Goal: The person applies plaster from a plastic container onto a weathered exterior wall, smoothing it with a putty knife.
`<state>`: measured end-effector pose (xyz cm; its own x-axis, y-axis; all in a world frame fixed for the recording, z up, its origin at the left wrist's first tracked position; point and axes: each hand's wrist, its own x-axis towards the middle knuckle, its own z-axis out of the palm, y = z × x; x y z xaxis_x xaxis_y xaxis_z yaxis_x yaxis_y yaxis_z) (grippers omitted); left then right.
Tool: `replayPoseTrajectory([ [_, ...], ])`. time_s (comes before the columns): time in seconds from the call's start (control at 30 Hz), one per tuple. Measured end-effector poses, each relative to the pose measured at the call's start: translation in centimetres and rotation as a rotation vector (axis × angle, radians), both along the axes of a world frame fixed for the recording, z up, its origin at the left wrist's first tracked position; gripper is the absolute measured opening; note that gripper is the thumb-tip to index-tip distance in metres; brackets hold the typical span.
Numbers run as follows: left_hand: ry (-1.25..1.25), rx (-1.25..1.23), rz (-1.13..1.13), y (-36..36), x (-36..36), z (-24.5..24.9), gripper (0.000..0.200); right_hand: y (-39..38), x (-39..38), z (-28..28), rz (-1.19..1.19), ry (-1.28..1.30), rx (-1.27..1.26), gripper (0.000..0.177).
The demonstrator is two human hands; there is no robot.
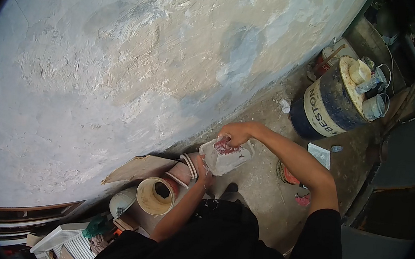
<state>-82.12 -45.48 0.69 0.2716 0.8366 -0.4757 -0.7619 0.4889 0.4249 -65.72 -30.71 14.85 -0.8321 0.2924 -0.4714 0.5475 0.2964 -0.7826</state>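
Note:
A shallow whitish tray with red and white material inside is held in front of my body, close to the wall. My left hand grips its left edge, fingers partly hidden by the tray. Over the tray's upper part is my right hand, its fingers curled down at the reddish material; what they hold, if anything, is too small to make out. The rough, patchy plastered wall rises beyond both hands.
A blue drum carrying small containers stands at right. An open bucket and boards lie lower left. Beneath my right forearm are a red tin and a white sheet on the concrete floor.

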Motion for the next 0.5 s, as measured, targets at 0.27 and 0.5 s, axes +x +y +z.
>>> replayPoseTrajectory([
  [0.27, 0.011, -0.009, 0.009, 2.9, -3.0, 0.6, 0.065, 2.9, -0.7, 1.4, -0.217, 0.152, -0.181, 0.018],
  [0.5, 0.003, 0.056, 0.036, 4.9, -5.7, 1.8, 0.063, 4.4, 0.1, -0.2, -0.547, 0.398, -0.14, 0.023],
])
